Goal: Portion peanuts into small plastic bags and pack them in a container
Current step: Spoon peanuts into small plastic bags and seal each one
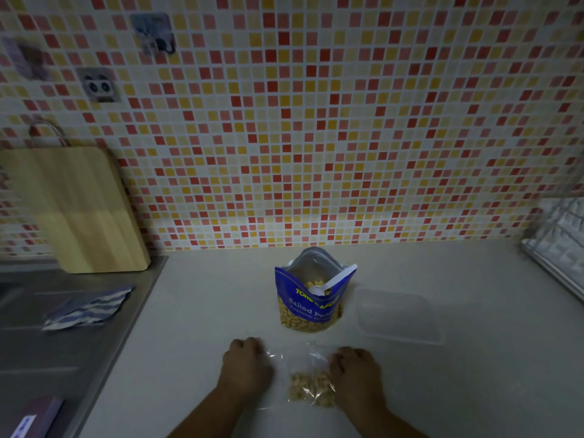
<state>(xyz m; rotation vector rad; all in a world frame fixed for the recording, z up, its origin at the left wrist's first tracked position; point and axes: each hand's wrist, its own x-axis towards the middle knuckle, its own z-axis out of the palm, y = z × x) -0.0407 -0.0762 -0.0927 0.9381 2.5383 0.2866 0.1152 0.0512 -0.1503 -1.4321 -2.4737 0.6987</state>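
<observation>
A small clear plastic bag point(311, 379) with peanuts in its lower half lies flat on the pale counter near the front edge. My left hand point(245, 366) pinches the bag's top left corner and my right hand point(355, 369) pinches its top right side, fingers curled. Behind them stands an open blue pouch of salted peanuts point(311, 306) with a white plastic spoon point(331, 281) resting inside it. A clear, shallow plastic container point(396, 316) sits to the right of the pouch.
A steel sink drainboard point(63, 343) lies at left with a blue striped cloth point(88, 308) on it. A wooden cutting board point(72, 210) leans on the tiled wall. A wire dish rack point(559, 248) stands at the far right.
</observation>
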